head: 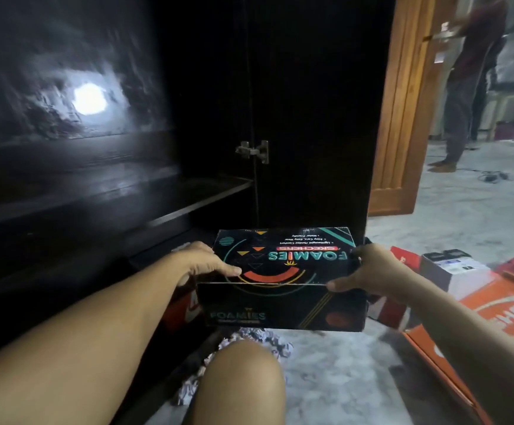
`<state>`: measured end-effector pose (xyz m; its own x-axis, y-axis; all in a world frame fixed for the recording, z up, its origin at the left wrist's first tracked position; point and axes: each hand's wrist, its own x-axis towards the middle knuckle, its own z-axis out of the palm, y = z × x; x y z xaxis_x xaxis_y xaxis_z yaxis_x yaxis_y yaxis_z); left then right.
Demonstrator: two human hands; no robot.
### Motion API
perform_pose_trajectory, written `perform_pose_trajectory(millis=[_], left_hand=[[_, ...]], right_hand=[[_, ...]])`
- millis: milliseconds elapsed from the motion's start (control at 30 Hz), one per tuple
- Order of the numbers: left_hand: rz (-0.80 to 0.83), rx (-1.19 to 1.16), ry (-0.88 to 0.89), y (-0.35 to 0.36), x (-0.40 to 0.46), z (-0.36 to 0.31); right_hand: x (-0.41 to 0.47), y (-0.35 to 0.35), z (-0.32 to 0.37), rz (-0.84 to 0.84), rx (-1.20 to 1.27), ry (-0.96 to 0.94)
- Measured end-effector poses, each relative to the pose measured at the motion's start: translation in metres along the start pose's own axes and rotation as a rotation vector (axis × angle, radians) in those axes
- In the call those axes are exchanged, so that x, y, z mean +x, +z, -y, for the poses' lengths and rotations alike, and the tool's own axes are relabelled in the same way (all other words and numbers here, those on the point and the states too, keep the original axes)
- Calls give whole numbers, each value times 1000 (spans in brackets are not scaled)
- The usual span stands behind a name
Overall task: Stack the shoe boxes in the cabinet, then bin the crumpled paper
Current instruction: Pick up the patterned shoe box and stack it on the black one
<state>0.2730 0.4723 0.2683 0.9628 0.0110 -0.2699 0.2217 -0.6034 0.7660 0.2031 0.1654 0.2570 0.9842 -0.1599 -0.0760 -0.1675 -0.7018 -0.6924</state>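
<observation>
Both hands, left hand (202, 262) and right hand (369, 271), clamp the ends of the black printed cardboard shoe box (283, 277), long axis crosswise, dark wooden cabinet shelf (169, 207) ahead-left.

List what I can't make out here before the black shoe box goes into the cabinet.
- Cabinet interior, head view: too dark to tell what is inside.
- Red box: mostly hidden behind the black shoe box and the left hand.
- Crumpled paper: partly covered by the knee.
- Orange box: cut off by the right edge and the right hand.
</observation>
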Motion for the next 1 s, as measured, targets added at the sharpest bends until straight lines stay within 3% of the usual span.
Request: perform_pose_trajectory(millis=[533,800,1000], left_hand=[[-433,-167,-134,-47,39,80],[-549,-208,-192,-63,77,96],[-625,-330,-127,-68,114,99]], right_hand=[[145,100,81,114,-49,-307],[214,150,113,129,11,-341],[260,167,120,103,110,-361]])
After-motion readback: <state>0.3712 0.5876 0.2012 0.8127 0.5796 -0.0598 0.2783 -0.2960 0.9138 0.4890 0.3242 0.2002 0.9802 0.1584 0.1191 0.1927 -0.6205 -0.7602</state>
